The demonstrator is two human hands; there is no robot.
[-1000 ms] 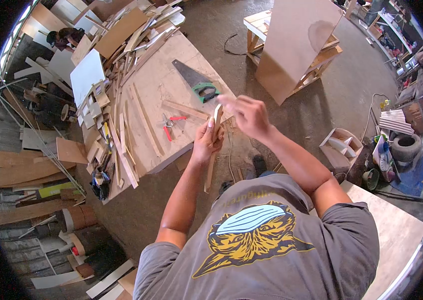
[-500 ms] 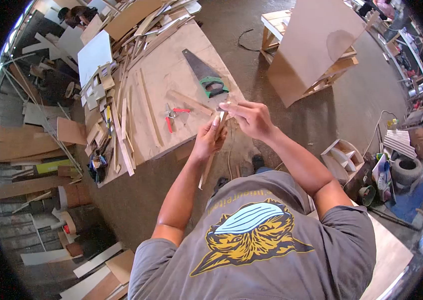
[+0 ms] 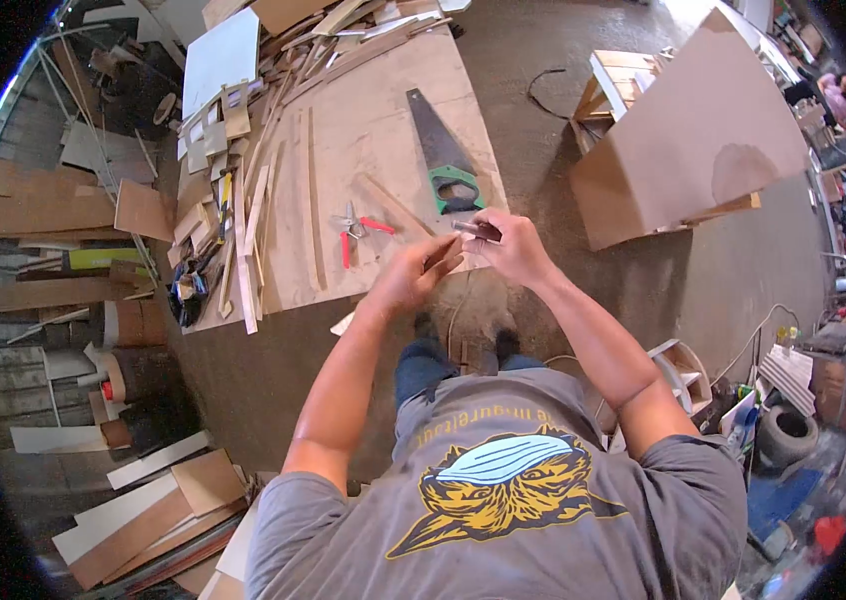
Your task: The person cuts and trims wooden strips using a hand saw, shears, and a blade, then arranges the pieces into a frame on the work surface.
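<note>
My left hand is closed with its fingers towards my right hand, over the near edge of the plywood-topped table. A pale end of a wood strip shows beyond my left forearm; the rest of it is hidden behind hand and arm. A small dark flat piece sits pinched between the thumb and fingers of my right hand; I cannot tell what it is. Just beyond the hands lies a handsaw with a green and black handle. Red-handled snips rest open left of it.
Wood strips and offcuts pile up along the table's left and far side. A large brown panel leans on a wooden stand to the right. Boards lie at lower left. A person is at far right.
My hands have turned over the strip; its lower end has swung left behind my left forearm. My right hand has come down slightly, and the view has shifted.
</note>
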